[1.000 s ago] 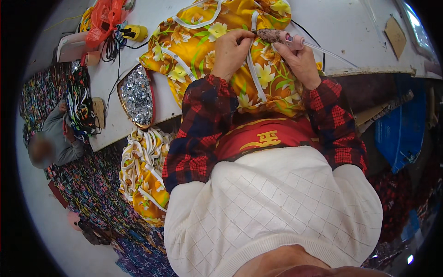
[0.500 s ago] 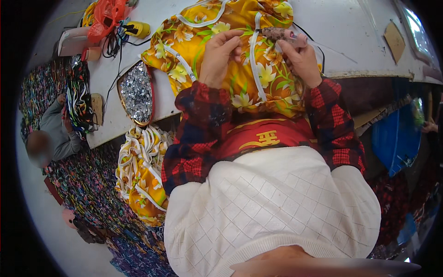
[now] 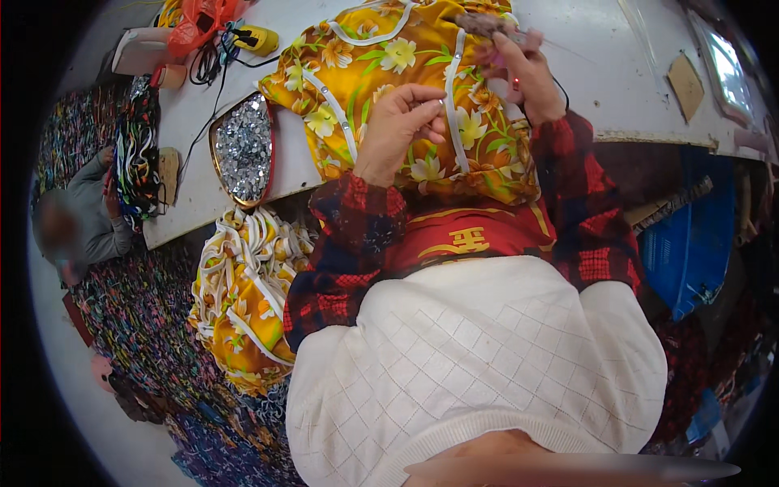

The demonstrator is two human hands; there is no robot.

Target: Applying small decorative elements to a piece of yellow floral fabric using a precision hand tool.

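Note:
A yellow-brown floral garment (image 3: 398,57) with white trim lies spread on the white table in front of me. Over its middle is my left hand (image 3: 399,130), thumb and forefinger pinched on a small shiny stone (image 3: 441,101). My right hand (image 3: 531,77) grips a pink-handled tool (image 3: 511,61) with a rough, brownish tip (image 3: 479,23), above the garment's right side. Motion blurs the tool, and a small red light shows on it. Shiny dots sit along the white trim (image 3: 333,105). Left of the garment stands a gold-rimmed tray (image 3: 213,154) full of silvery stones.
More floral fabric (image 3: 251,300) with white trim hangs bunched below the table edge. A yellow device (image 3: 256,39), dark cords and a red plastic bag (image 3: 199,24) occupy the table's far left. At left a person in grey (image 3: 89,211) works beside a strip-covered heap. A blue crate (image 3: 690,243) stands right.
My left hand has come down toward me. The right hand has turned the tool, bringing its red light into view. The whole view has shifted slightly.

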